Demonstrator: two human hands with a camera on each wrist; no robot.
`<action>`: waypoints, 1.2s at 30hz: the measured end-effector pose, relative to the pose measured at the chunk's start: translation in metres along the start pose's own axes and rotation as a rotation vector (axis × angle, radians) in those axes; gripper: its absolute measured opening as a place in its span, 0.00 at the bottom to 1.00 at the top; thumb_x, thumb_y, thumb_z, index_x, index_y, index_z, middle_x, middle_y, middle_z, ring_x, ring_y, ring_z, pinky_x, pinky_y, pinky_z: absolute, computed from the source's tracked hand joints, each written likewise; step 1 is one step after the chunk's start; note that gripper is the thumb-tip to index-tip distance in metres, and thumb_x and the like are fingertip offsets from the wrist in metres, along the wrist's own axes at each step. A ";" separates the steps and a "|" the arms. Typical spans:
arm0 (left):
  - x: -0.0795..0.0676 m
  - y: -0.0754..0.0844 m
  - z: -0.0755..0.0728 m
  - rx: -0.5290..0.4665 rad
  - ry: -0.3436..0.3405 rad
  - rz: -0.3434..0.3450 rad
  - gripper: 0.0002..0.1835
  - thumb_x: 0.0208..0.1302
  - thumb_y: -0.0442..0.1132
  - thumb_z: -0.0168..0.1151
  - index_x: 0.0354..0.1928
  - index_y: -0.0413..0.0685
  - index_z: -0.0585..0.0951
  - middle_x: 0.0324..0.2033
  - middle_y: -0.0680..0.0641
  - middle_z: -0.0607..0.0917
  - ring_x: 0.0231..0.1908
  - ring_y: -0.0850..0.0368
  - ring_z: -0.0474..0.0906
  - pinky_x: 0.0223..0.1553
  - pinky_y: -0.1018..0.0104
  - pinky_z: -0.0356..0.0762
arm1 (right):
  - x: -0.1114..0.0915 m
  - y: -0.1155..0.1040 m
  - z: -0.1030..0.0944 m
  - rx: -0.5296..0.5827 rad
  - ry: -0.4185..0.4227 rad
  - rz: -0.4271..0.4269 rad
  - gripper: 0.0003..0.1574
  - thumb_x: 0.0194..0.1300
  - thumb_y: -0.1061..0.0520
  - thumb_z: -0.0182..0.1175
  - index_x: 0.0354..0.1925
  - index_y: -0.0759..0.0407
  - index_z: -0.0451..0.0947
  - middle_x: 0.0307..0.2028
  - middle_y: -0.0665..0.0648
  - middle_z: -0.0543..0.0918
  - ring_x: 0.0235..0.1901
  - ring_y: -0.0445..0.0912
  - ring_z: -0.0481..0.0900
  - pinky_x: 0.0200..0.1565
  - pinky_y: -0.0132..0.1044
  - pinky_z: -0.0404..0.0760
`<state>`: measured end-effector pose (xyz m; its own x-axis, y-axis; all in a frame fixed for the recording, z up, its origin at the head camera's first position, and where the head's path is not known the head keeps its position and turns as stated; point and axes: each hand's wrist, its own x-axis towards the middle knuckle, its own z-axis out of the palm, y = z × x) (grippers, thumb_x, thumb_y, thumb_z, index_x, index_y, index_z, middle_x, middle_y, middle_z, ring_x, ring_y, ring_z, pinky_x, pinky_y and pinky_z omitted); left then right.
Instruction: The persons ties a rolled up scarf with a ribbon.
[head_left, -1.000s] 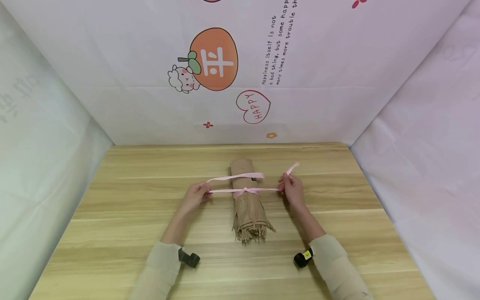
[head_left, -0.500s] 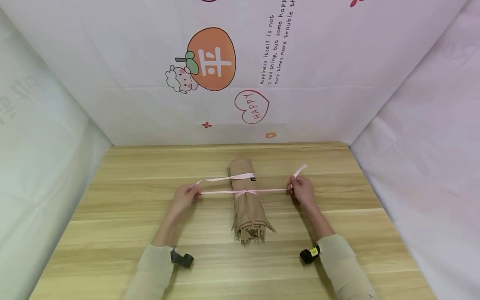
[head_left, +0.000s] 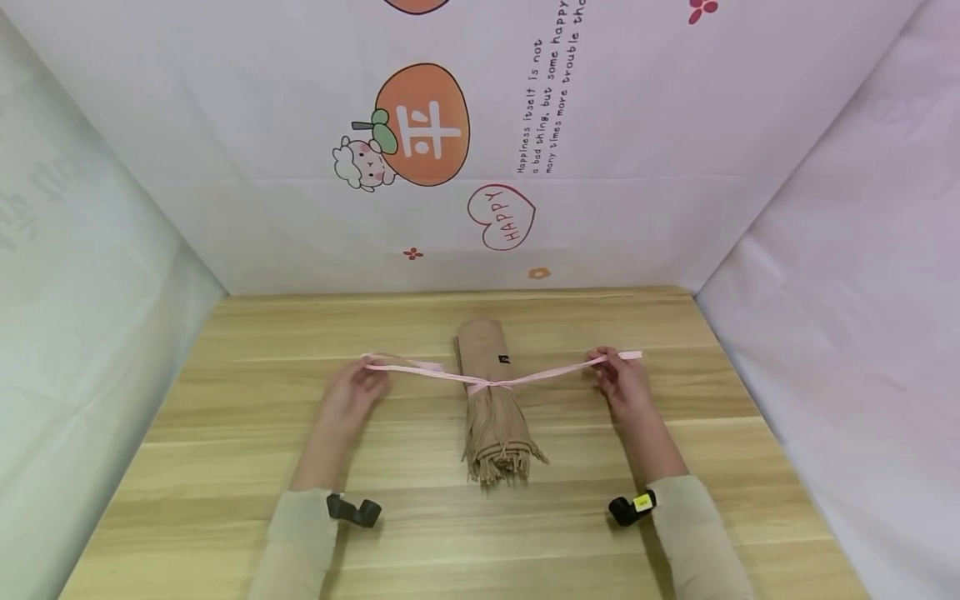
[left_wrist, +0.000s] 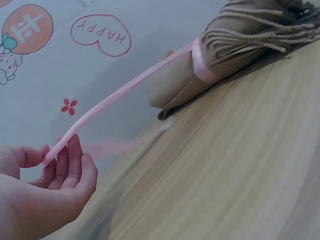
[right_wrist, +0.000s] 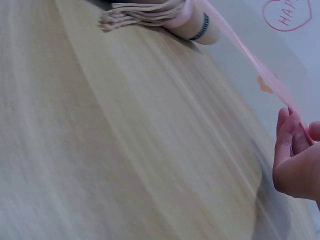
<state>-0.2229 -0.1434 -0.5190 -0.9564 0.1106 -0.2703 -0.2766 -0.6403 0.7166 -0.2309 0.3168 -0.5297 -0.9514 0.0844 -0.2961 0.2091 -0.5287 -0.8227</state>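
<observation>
A rolled brown scarf (head_left: 483,346) with a fringed end toward me lies in the middle of the table. Round it runs a pink ribbon (head_left: 540,375), crossed or knotted on top; which of the two I cannot tell. My left hand (head_left: 352,392) pinches one length of ribbon out to the left, between thumb and fingers in the left wrist view, and a loose tail hangs from it. Out to the right, my right hand (head_left: 626,383) pinches the other length, whose short end sticks out past the fingers. Both lengths rise from the scarf to the hands. A small dark label (head_left: 504,359) shows on the scarf.
The wood-grain table (head_left: 225,467) ends at a white printed backdrop (head_left: 630,225), with white sheets on both sides. A black wrist camera (head_left: 356,510) sits on the left sleeve, another black camera (head_left: 630,507) on the right one.
Both hands have moved outward, drawing the ribbon lengths farther apart, and now hold them higher. The ribbon's loose left tail has swung off the scarf to its left.
</observation>
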 end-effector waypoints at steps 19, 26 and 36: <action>-0.032 0.072 -0.074 -0.032 0.113 -0.024 0.08 0.79 0.34 0.39 0.55 0.50 0.60 0.37 0.52 0.85 0.44 0.60 0.84 0.52 0.69 0.82 | 0.000 -0.033 -0.048 -0.340 0.086 -0.007 0.28 0.80 0.58 0.42 0.70 0.73 0.60 0.33 0.41 0.90 0.32 0.32 0.86 0.30 0.23 0.81; -0.032 0.068 -0.075 0.670 0.318 0.107 0.15 0.77 0.39 0.48 0.61 0.44 0.68 0.46 0.55 0.85 0.40 0.71 0.79 0.43 0.78 0.78 | -0.003 -0.037 -0.044 -0.655 0.233 -0.223 0.24 0.76 0.58 0.51 0.63 0.71 0.70 0.37 0.42 0.90 0.37 0.28 0.84 0.40 0.18 0.80; -0.013 0.022 -0.007 1.467 0.073 0.475 0.27 0.65 0.35 0.61 0.65 0.37 0.70 0.64 0.32 0.71 0.35 0.49 0.78 0.38 0.57 0.81 | -0.008 -0.007 0.020 -1.338 -0.229 -0.601 0.30 0.67 0.63 0.61 0.66 0.65 0.70 0.63 0.69 0.77 0.62 0.65 0.75 0.65 0.55 0.73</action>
<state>-0.2162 -0.1642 -0.5038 -0.9857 0.0559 0.1591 0.1538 0.6848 0.7123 -0.2286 0.3029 -0.5122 -0.9562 -0.1954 0.2180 -0.2918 0.6977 -0.6542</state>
